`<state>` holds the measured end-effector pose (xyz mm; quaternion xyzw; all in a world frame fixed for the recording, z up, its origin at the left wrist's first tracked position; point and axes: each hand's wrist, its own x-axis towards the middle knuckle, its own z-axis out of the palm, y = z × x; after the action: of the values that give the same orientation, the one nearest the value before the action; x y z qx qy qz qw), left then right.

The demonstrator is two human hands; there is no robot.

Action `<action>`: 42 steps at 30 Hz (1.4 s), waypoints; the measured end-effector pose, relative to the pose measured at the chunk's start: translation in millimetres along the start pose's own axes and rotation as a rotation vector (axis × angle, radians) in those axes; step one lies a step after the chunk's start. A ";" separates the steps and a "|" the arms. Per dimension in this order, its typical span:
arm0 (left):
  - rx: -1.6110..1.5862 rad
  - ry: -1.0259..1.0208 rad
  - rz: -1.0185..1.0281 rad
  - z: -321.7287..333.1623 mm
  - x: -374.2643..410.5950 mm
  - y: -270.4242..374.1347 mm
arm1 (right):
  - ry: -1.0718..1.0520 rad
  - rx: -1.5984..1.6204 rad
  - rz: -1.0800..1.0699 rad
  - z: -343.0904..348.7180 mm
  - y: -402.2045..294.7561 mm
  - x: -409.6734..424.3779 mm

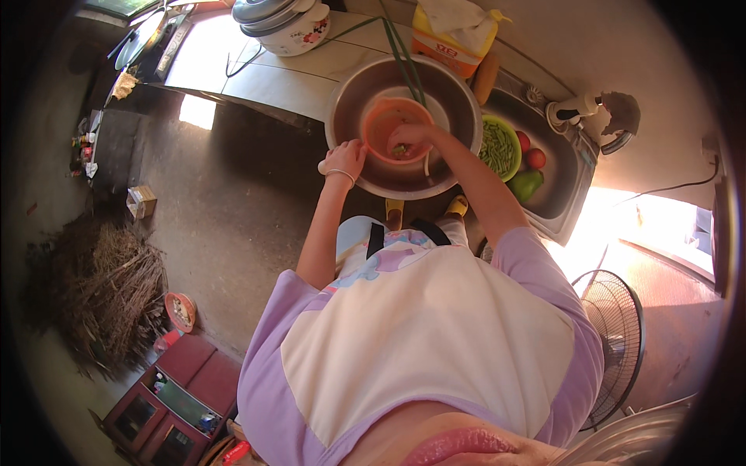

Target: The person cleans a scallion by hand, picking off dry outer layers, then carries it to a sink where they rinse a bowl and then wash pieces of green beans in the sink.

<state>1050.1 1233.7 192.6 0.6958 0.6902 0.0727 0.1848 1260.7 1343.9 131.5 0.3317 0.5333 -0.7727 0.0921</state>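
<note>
A large metal basin [454, 110] stands at the counter's edge before me, with an orange plastic bowl [376, 119] inside it. My left hand [345, 160] is over the basin's left rim, fingertips by the bowl's edge; its exact grip is hidden. Inside the bowl is my right hand [409, 135], reaching down with its fingers partly hidden. Small green and pinkish pieces [400, 150] show beneath those fingers, too small to name. Long green stalks [406, 61] hang over the basin's far rim. A pale strip [427, 165] lies in the basin near its front.
At right, a metal sink [562, 192] holds a green bowl of cut green beans [497, 145], red tomatoes [535, 158] and a green vegetable [525, 185]. Behind stand a yellow container [447, 49] and a floral rice cooker [291, 32]. A fan [612, 343] stands behind me, right.
</note>
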 end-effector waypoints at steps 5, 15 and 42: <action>-0.034 -0.169 -0.004 -5.7 14.7 3.3 | 0.000 0.307 -0.136 10.7 -28.0 -50.3; 0.012 -0.298 -0.021 -11.3 36.8 9.4 | 1.138 0.098 -0.090 -64.4 58.9 -236.3; -0.090 -0.393 -0.103 -6.1 48.7 0.8 | 1.044 0.027 -0.269 -7.9 14.9 26.1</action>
<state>1050.4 1282.8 191.0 0.6514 0.6716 -0.0430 0.3504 1251.4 1350.3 102.5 0.6018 0.5359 -0.5168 -0.2892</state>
